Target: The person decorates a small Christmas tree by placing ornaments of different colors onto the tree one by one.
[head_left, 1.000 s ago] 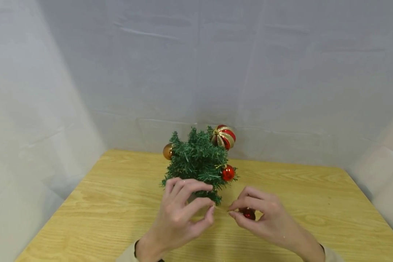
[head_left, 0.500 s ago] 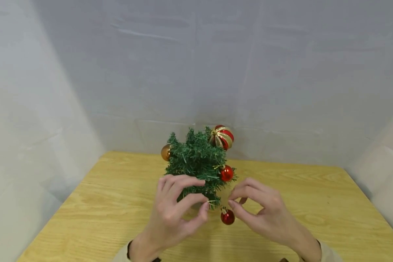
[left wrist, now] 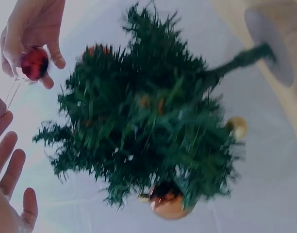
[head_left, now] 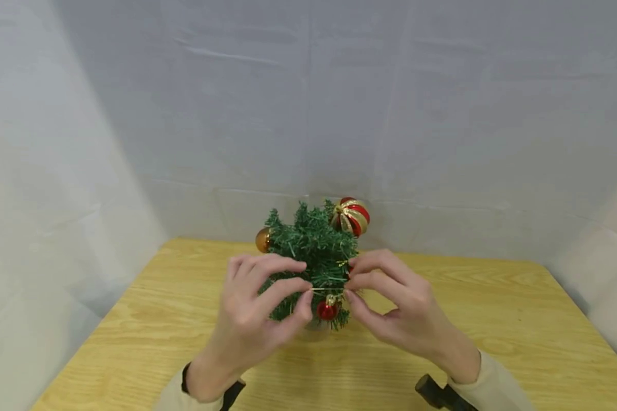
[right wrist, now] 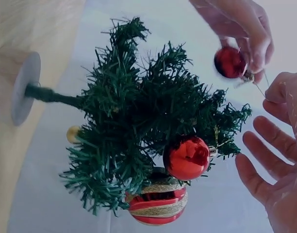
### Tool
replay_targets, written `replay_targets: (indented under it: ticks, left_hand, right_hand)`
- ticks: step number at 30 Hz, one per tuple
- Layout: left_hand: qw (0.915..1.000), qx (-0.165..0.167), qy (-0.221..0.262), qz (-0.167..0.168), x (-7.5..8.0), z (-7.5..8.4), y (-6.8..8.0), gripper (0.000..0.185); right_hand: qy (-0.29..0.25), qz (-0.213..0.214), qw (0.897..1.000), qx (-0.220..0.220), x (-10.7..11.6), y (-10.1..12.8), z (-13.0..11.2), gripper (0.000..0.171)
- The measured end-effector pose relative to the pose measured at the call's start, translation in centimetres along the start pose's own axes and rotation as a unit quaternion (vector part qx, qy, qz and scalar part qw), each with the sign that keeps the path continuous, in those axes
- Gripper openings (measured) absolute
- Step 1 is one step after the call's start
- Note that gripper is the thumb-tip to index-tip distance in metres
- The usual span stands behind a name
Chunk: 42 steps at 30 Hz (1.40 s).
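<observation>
A small dark red bauble point(head_left: 327, 310) hangs from a thin gold string point(head_left: 320, 289) drawn out between the two hands. My left hand point(head_left: 244, 317) pinches one end of this string between thumb and index finger, other fingers raised. Thumb and index of my right hand point(head_left: 413, 308) pinch the opposite end. Behind the bauble stands a small green Christmas tree point(head_left: 308, 240), upright on a round pale base point(right wrist: 27, 90). In the right wrist view the bauble point(right wrist: 230, 62) dangles beside the tree's top, apart from the branches.
On the tree hang a red bauble point(right wrist: 186, 157), a striped red-and-gold bauble point(head_left: 352, 217), a copper-coloured bauble point(left wrist: 169, 200) and a small gold one point(left wrist: 237, 127). The wooden table point(head_left: 133, 342) ends at a pale cloth backdrop point(head_left: 308, 114).
Both hands have risen toward the tree, bringing the small red bauble up and left in front of the branches. The string now runs taut between them, and the right hand covers the tree's red bauble.
</observation>
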<state>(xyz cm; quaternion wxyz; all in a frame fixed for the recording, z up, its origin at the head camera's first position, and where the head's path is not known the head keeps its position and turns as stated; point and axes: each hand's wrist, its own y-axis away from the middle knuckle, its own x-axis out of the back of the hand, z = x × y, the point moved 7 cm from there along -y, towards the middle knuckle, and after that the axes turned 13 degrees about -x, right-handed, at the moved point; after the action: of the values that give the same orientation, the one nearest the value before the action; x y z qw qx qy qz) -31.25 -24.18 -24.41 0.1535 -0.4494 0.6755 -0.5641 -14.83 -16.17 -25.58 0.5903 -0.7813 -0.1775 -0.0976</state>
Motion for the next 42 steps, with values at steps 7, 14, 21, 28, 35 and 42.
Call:
replay_targets:
  ticks: [7,14,21,28,35,42]
  left_hand:
    - [0.9984,-0.022,-0.048,-0.019,0.5,-0.9,-0.8,0.024]
    - [0.9964,-0.034,-0.071,-0.031,0.7,-1.5,-1.3,0.022]
    - [0.9974,0.03,-0.048,-0.045,0.3,-3.2,-1.2,0.026]
    - [0.9897,0.131,-0.008,-0.059,-0.7,-4.8,-1.0,0.012]
    - [0.9721,0.213,-0.015,-0.098,-1.4,-5.9,-0.3,0.007]
    - [0.9685,0.226,0.006,-0.104,-1.2,-5.5,0.2,0.008]
  right_hand:
    - [0.043,0.015,0.999,0.025,-0.3,-1.5,-0.1,0.017]
    - [0.074,0.015,0.997,0.02,-0.7,-2.7,0.3,0.019]
    - [0.105,0.001,0.994,-0.025,-1.3,-3.8,1.4,0.013]
    - [0.12,0.003,0.991,-0.062,-1.7,-4.5,2.5,0.008]
    - [0.126,-0.023,0.987,-0.097,-2.2,-4.6,3.2,0.003]
    - [0.108,-0.102,0.978,-0.144,-3.0,-3.9,3.2,0.012]
